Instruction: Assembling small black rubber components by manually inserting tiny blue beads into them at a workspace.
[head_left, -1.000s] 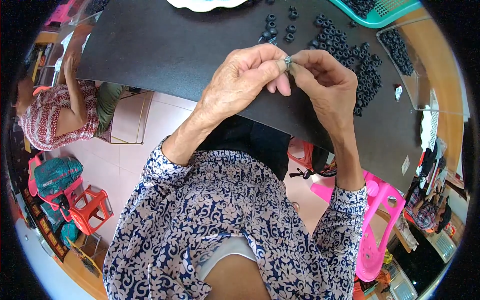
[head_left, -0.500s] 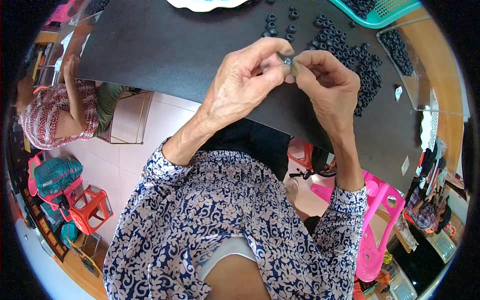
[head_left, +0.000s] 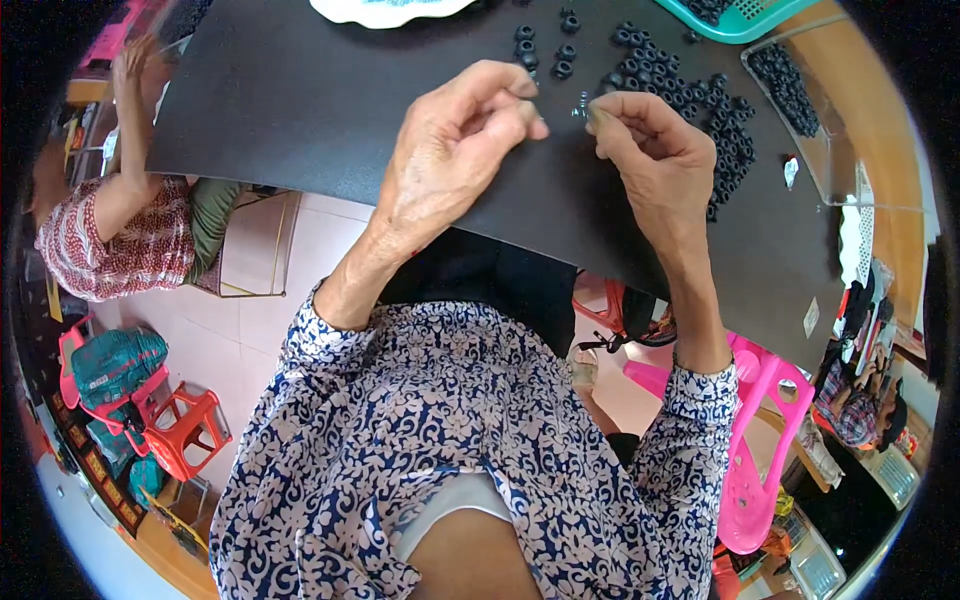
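My left hand (head_left: 450,145) hovers over the dark table with thumb and forefinger apart, and nothing shows between them. To its right, my right hand (head_left: 660,150) has its thumb and forefinger pressed together. Tiny shiny, clear-looking pieces (head_left: 581,105) show just left of those fingertips; whether they are held or lie on the table I cannot tell. Beyond my right hand spreads a heap of small black ring-shaped pieces (head_left: 690,95). Several more black pieces (head_left: 525,45) stand in short rows past my left fingertips.
A white scalloped plate (head_left: 385,12) sits at the table's far side. At the far right are a green basket (head_left: 755,25) and a clear tray of black pieces (head_left: 785,90). Another person (head_left: 120,220) sits at the left. A pink chair (head_left: 760,440) stands right of me.
My hands were together at the fingertips around a small shiny thing. They are now apart, the left hand having moved left. The other person's hand has risen.
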